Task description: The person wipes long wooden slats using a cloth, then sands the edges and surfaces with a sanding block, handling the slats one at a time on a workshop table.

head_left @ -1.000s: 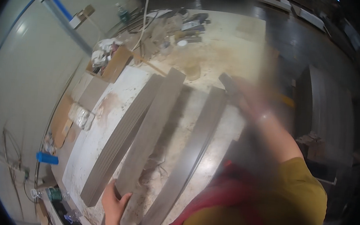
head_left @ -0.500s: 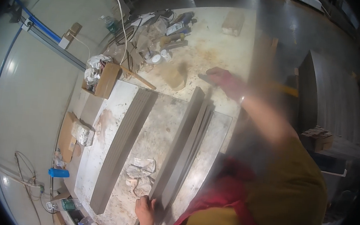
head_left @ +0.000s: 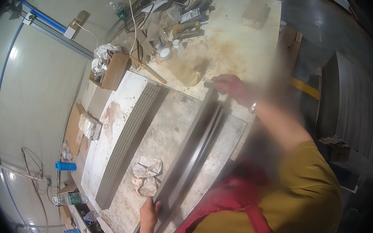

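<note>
A long grey strip (head_left: 180, 160) lies lengthwise in front of me on the worktable. Near its closer end, my left hand (head_left: 149, 212) is closed on the strip's left edge, thumb on top. At the far end my right hand (head_left: 234, 88), in what looks like a reddish glove, has its fingers closed round a small dark block-like piece (head_left: 209, 84). That piece sits at the strip's end; its exact kind is too small to tell. More grey strips (head_left: 214, 123) lie just right of the long one. A stack of similar strips (head_left: 133, 143) stands to the left.
Crumpled wrappings (head_left: 147, 171) lie between the strips and the stack. An open cardboard box (head_left: 116, 71) with white crumpled material stands at the left. Tools, bottles and scraps (head_left: 176, 24) crowd the far left. A pale block (head_left: 255, 14) sits at the far right; stacked panels (head_left: 351, 104) stand beyond.
My right hand has brought the small dark piece down to the strip's far end. My left hand keeps its grip near the close end. The view has shifted slightly.
</note>
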`<state>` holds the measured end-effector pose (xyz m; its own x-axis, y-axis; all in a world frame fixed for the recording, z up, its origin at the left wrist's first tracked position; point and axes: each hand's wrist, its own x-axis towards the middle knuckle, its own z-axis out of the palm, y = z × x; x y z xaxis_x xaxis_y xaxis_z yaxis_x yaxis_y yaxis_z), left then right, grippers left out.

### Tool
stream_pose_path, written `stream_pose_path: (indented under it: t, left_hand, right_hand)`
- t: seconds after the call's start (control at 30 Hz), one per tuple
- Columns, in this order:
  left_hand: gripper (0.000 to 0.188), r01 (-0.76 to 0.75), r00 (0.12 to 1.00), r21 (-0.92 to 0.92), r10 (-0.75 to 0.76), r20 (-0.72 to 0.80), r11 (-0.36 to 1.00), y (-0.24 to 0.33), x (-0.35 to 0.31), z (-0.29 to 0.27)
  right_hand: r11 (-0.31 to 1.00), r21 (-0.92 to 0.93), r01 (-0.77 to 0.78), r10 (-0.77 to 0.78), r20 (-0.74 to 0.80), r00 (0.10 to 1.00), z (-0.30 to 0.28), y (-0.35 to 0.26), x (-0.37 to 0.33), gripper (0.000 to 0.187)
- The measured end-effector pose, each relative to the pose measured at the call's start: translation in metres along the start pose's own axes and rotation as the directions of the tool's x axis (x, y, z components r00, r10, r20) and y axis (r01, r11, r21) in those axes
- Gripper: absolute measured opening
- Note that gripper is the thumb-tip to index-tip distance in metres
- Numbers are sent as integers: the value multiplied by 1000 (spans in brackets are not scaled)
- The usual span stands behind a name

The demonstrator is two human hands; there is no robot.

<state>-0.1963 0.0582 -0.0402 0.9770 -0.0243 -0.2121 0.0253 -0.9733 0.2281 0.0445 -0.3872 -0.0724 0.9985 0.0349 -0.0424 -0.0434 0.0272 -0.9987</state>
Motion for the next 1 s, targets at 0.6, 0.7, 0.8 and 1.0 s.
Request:
stream_pose_path:
  t: [0.6,0.7,0.8,1.0]
  left_hand:
    - [19,28,999,-90,-30,-28,996,-8,-3,11]
    - [19,-39,997,-69,34,-62,997,-1,-1,6]
    - [23,63,997,-68,-60,40,996,-3,-1,2]
    - [42,-73,991,-72,64,-116,995,58,28,3]
  right_hand:
    - [986,-166,13,-53,-235,971,17,-4,-21,33]
    - [904,-426,47,-114,-132,985,0,70,-10,34]
    - [936,-353,-2,-71,-192,979,-15,63,-5,36]
    - [990,136,-23,56,-239,970,-23,37,7,39]
